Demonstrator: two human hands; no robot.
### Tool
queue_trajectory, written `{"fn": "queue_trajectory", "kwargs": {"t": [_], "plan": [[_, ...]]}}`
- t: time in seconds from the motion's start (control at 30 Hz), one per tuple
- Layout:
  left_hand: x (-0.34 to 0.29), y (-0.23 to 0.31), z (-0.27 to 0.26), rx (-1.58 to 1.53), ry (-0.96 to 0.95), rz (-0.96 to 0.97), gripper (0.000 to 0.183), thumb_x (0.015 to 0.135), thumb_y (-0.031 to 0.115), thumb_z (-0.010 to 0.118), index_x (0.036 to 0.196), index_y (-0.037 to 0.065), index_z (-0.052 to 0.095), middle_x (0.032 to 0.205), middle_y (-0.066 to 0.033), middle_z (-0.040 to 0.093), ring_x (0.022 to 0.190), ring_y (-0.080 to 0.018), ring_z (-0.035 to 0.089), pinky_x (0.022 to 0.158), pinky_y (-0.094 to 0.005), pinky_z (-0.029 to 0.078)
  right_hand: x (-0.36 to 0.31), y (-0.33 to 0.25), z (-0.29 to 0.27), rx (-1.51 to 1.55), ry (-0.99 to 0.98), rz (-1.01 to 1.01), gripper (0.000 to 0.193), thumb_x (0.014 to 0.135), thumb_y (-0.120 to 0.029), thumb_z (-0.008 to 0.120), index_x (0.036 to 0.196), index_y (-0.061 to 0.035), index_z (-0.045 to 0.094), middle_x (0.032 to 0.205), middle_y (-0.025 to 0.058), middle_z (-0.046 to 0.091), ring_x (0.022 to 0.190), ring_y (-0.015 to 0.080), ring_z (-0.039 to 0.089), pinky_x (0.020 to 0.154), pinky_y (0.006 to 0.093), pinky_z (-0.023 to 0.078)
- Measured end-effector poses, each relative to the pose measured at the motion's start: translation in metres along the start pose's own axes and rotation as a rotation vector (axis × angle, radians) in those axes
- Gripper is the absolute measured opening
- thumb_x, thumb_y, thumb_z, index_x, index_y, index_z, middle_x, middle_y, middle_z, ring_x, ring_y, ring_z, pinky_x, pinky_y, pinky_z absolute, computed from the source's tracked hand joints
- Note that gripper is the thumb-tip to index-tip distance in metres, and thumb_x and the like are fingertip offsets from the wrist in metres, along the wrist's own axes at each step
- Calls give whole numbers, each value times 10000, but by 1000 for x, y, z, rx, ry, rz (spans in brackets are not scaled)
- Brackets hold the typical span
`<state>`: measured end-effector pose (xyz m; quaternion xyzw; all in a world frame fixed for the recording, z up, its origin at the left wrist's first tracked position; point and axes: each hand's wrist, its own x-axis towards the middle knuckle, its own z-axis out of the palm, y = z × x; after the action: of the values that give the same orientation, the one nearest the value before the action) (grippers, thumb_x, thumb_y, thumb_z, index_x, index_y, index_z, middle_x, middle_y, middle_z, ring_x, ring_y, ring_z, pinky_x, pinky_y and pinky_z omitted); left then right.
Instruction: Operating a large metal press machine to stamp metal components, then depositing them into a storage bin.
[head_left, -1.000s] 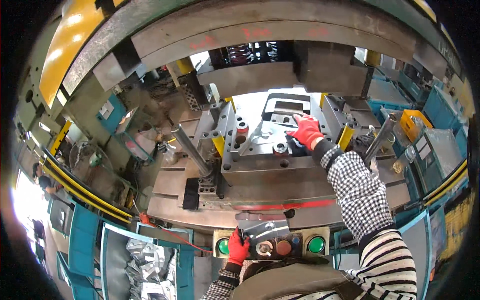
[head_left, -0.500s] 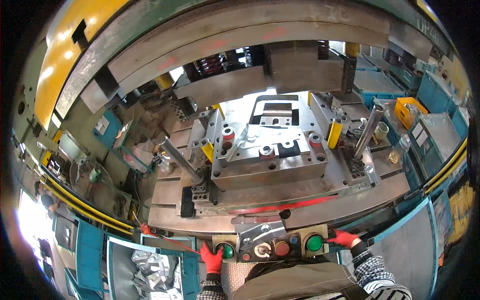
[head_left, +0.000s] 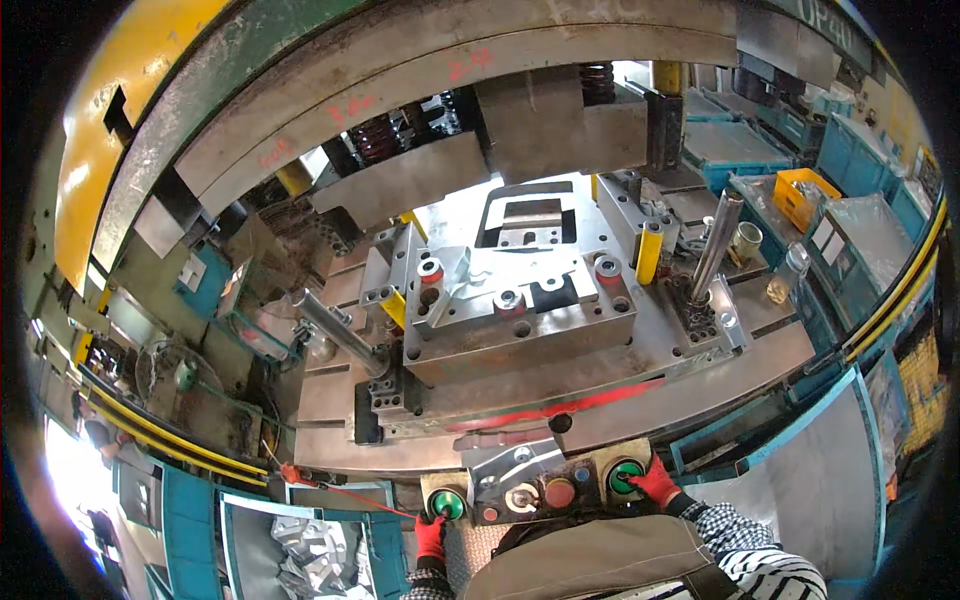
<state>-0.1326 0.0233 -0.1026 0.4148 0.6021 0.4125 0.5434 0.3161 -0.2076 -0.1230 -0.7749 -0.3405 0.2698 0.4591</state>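
**Both hands at the green buttons; sheet-metal piece on the lower die, press open**

Directions from where I stand, 12 o'clock straight ahead. Step in hand, as I judge it: working the two-button control, with the piece already laid in. Next move, my reading: calls for firm pressure from both hands together and arms clear of the gap between the dies.

My left hand, red-gloved, at 9 to 10 o'clock: fingers partly open, a tip touching the left green button, gripping nothing I can see. My right hand, also red-gloved, between 1 and 2 o'clock: fingers loosely bent and part-open, tips on the right green button, nothing held. Cannot tell whether either button is pushed in.

Between them, the control panel; a loose bracket-like metal part lies across its far edge at 11 o'clock. Bin of metal parts at 9 o'clock.

Farther, near 12 o'clock: lower die, with the silver sheet-metal piece lying flat on top, apart from both hands. Steel posts flank it, at 10 to 11 and at 1 o'clock. Beyond and above, the upper die hangs well apart from the lower.
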Motion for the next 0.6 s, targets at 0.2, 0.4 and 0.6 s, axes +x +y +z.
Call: {"fn": "queue_trajectory", "kwargs": {"t": [0.2, 0.4, 0.6], "plan": [[-7, 11, 4, 36, 4, -60, 329, 640, 3, 686, 908, 62, 505, 670, 2, 539, 490, -106, 480, 416, -244, 373, 3, -4, 2, -35, 9, 50, 767, 588, -116, 739, 1223, -10, 321, 1180, 149, 443, 1103, 246, 421, 918, 338, 347], [-3, 5, 4, -17, 17, -23, 318, 651, 4, 672, 920, 47, 507, 678, -4, 541, 498, -91, 475, 421, -228, 368, 4, -6, -1, -53, -33, 77, 792, 576, -149, 750, 1222, -1, 317, 1186, 163, 433, 1110, 264, 410, 925, 346, 333], [1, 1, 0, 34, -38, 71, 275, 654, -5, 649, 883, 55, 509, 651, -14, 545, 461, -93, 467, 386, -227, 351, 1, -9, 2, -131, 15, 89, 806, 566, -153, 751, 1225, -4, 313, 1183, 172, 431, 1110, 286, 399, 932, 351, 321]]}}
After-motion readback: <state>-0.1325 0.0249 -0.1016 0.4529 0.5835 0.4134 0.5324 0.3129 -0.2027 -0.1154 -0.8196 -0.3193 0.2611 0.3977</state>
